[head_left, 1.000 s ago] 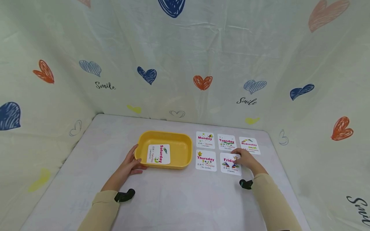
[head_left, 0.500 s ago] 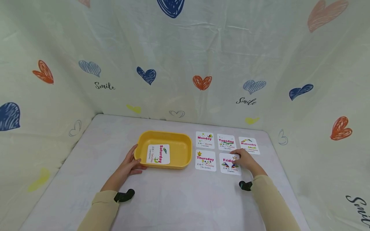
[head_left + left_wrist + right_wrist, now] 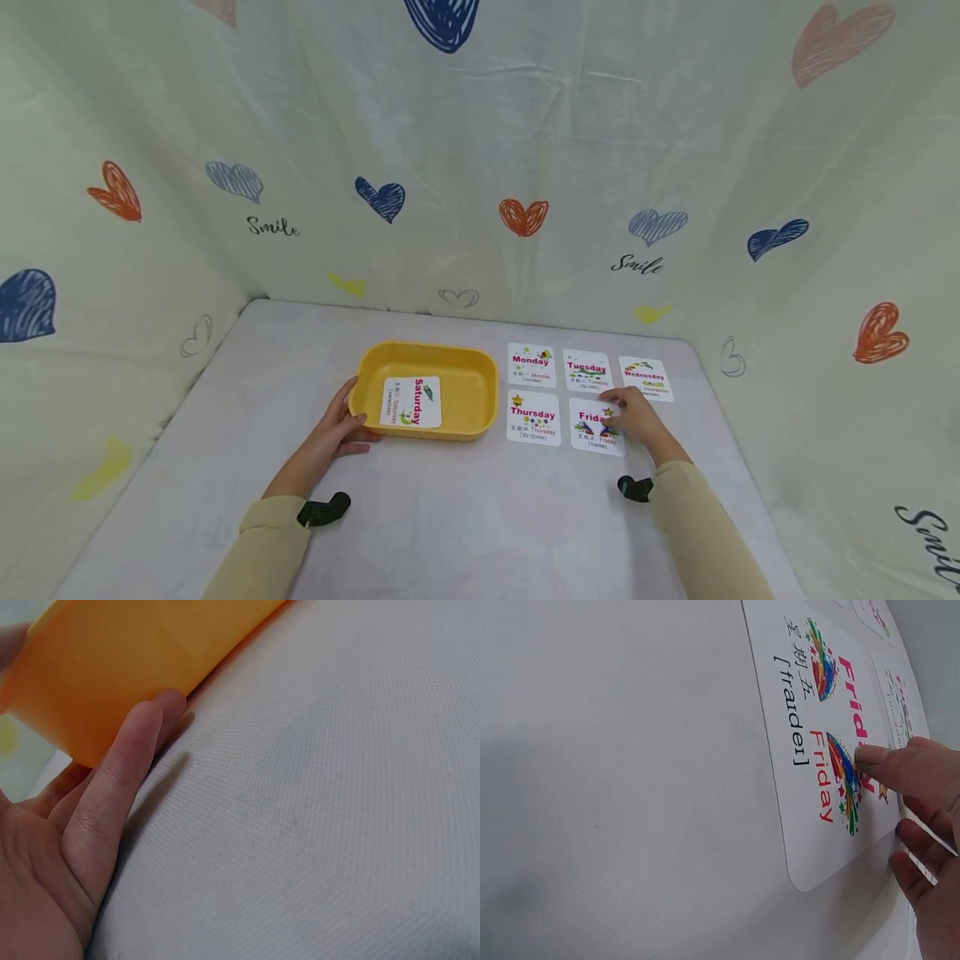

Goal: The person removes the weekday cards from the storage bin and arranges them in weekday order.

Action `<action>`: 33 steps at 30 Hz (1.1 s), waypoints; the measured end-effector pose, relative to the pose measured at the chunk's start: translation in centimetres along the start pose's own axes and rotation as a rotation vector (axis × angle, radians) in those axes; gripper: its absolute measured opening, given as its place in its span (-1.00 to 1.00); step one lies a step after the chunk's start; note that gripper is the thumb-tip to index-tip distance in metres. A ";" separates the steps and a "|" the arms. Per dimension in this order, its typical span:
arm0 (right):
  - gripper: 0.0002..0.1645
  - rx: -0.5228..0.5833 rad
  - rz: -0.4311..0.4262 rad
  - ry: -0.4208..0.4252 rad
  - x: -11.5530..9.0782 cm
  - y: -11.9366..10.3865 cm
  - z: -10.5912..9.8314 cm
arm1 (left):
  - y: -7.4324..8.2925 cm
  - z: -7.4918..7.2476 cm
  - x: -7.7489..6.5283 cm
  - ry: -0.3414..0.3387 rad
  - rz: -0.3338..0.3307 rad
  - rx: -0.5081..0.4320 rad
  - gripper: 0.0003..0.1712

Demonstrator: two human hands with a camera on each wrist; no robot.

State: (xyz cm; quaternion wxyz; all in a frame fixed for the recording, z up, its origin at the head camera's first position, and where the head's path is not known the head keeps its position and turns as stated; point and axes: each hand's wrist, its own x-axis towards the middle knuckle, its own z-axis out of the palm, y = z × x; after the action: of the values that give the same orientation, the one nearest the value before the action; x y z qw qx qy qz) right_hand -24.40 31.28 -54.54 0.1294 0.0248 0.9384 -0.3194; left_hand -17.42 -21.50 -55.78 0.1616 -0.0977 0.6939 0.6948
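Note:
In the head view my left hand (image 3: 322, 437) grips the left end of a yellow tray (image 3: 472, 400), with the thumb over the rim. The left wrist view shows its fingers (image 3: 112, 780) against the tray's outer wall. A white Saturday card (image 3: 411, 402) lies turned sideways inside the tray. My right hand (image 3: 641, 421) rests on the Friday card (image 3: 592, 442), which lies flat on the table. Up close in the right wrist view, the thumb (image 3: 911, 769) touches the Friday card's printed face. The other fingers are loosely bent at its edge.
Monday (image 3: 532, 375), Tuesday (image 3: 587, 362) and Wednesday (image 3: 647, 367) cards form a back row right of the tray. A Thursday card (image 3: 533, 429) sits left of Friday. A heart-patterned curtain (image 3: 450, 125) surrounds the back and sides of the white table (image 3: 465, 525).
The camera view has shifted very slightly. Both hands, the tray and the cards stay essentially in place.

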 end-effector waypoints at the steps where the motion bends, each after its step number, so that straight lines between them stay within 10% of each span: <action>1: -0.47 0.002 0.001 0.006 -0.1 -0.1 0.1 | 0.0 0.0 0.0 0.000 -0.002 -0.001 -0.10; 33: -0.42 0.441 -0.283 -0.075 -2.3 -15.7 6.0 | -0.1 -0.1 0.2 0.003 -0.019 -0.016 -0.10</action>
State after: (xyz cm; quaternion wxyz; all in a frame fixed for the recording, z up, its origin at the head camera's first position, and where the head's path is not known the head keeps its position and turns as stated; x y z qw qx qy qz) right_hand -22.89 15.27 -49.19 0.1096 -0.0910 0.8347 -0.5319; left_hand -17.58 -21.58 -56.00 0.1663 -0.1066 0.6875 0.6988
